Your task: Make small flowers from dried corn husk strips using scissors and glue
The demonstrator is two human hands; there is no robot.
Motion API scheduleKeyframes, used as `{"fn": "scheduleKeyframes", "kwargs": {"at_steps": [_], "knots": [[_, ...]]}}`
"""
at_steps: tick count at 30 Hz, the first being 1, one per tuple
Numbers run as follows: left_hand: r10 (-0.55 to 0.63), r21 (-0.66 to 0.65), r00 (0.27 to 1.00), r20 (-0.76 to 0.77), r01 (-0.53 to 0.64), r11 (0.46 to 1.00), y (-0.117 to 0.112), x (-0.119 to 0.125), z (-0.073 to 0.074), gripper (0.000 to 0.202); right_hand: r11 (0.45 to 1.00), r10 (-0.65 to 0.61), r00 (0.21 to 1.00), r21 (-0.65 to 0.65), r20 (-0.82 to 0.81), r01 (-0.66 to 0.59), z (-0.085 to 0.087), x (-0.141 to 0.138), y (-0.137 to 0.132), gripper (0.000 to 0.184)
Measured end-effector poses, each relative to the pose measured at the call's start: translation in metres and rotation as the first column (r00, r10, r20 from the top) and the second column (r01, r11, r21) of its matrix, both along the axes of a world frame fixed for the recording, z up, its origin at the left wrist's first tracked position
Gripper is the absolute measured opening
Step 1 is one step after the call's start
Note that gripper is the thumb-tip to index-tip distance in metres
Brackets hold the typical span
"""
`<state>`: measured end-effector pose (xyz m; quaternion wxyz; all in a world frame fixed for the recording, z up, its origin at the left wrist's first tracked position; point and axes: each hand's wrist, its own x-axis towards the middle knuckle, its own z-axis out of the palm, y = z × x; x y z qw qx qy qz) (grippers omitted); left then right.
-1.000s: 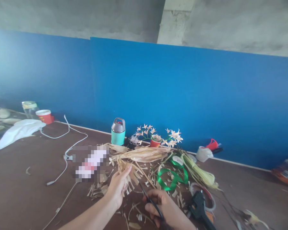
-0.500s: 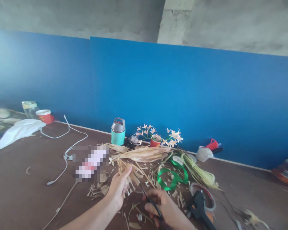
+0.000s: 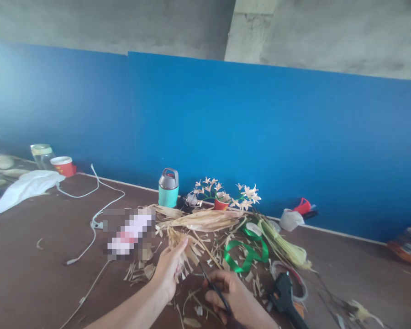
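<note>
My left hand [image 3: 171, 262] is closed on a dry tan corn husk [image 3: 189, 249], pinched under the thumb, its lower edge cut into strips. Black scissors [image 3: 216, 291] are gripped in my right hand [image 3: 231, 292], with the blades pointing up and left toward the husk. Whether the blades touch it I cannot tell. Beneath and around both hands lie many husk scraps [image 3: 192, 299]. A bundle of long dry husks [image 3: 208, 221] rests just beyond my left hand.
Green ribbon [image 3: 239, 262] and a black glue gun [image 3: 284, 292] lie to the right, beside pale green stalks [image 3: 284, 242]. At the back stand a turquoise flask [image 3: 168, 194] and husk flowers [image 3: 248, 195] in a red cup [image 3: 222, 203]. A white cable [image 3: 95, 219] crosses the left side.
Almost nothing differs. Both hands keep their places, and the husk and scissors have barely moved.
</note>
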<state>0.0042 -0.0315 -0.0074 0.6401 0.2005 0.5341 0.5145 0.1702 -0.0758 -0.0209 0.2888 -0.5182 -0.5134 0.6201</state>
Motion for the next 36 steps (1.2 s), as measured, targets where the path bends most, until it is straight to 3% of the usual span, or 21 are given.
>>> {"fn": "scheduleKeyframes", "kwargs": {"at_steps": [7,13,20,26,36], "knots": [[-0.009,0.011,1.0,0.014,0.009,1.0,-0.001,0.0,0.001,0.044,1.0,0.001,1.0,-0.003,-0.012,-0.001,0.0,0.0,0.0,0.032],[-0.097,0.07,0.993,0.073,0.092,0.993,-0.001,-0.003,0.002,0.041,1.0,-0.019,1.0,0.022,0.01,0.019,0.001,0.0,0.001,0.031],[-0.024,0.061,0.999,0.038,0.021,0.998,0.002,-0.005,0.002,0.039,1.0,-0.021,0.999,-0.024,-0.035,0.02,-0.001,0.004,0.003,0.043],[0.024,0.117,1.0,0.015,-0.026,0.993,0.011,-0.013,0.005,0.041,0.997,0.065,0.992,-0.042,-0.108,-0.07,0.007,0.009,0.002,0.049],[-0.008,0.109,0.999,0.05,0.003,0.994,0.003,-0.006,0.01,0.04,0.997,0.068,0.985,-0.035,-0.162,-0.074,0.006,0.003,-0.001,0.051]]}}
